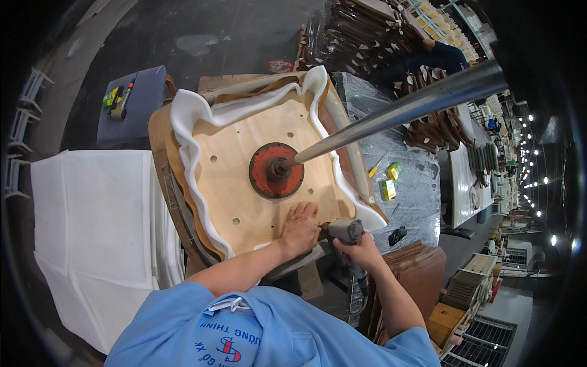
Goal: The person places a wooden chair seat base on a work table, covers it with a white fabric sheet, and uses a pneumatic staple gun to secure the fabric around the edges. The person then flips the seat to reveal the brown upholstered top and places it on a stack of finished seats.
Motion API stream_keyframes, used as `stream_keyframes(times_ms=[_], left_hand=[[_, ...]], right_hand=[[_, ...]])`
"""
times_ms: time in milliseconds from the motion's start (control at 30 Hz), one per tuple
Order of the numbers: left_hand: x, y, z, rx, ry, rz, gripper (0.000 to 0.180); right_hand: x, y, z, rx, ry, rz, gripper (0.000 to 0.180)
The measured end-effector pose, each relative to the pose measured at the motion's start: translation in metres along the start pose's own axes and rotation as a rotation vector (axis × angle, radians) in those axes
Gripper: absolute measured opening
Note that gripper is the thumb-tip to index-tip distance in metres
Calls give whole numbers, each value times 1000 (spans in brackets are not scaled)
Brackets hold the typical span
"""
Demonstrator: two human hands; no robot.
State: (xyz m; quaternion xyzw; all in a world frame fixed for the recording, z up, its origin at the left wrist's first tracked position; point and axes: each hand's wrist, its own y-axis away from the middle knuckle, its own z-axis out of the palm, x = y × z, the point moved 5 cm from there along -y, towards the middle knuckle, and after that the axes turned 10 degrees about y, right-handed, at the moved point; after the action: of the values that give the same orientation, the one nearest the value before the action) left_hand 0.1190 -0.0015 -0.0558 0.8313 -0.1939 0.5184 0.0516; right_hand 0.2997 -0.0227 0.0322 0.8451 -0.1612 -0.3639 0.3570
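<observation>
While a round red press disc [276, 170] pins it, a plywood seat panel [257, 177] lies on the counter [409, 177].

The left hand [300, 228] lies flat and open on the panel's near edge, where white foam [194, 131] and brown cover curl up; the right hand [361, 249] is closed around a grey pneumatic stapler [347, 230] just beside that edge.

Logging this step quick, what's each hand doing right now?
Left hand: open, pressed flat on the plywood seat panel.
Right hand: closed around the grey staple gun.
</observation>
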Motion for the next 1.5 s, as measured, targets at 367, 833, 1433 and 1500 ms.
stream_keyframes(times_ms=[367, 833, 1433, 1500], left_hand=[[4, 1, -8, 16, -31, 78, 18], [0, 4, -7, 13, -7, 43, 20], [-4, 18, -23, 118, 0, 106, 19], [-6, 19, -22, 121, 23, 86, 19]], right_hand=[[-16, -7, 3, 16, 178, 35, 30], [-19, 0, 10, -20, 59, -10, 34], [-10, 2, 20, -63, 8, -39, 39], [-15, 2, 22, -70, 15, -26, 40]])
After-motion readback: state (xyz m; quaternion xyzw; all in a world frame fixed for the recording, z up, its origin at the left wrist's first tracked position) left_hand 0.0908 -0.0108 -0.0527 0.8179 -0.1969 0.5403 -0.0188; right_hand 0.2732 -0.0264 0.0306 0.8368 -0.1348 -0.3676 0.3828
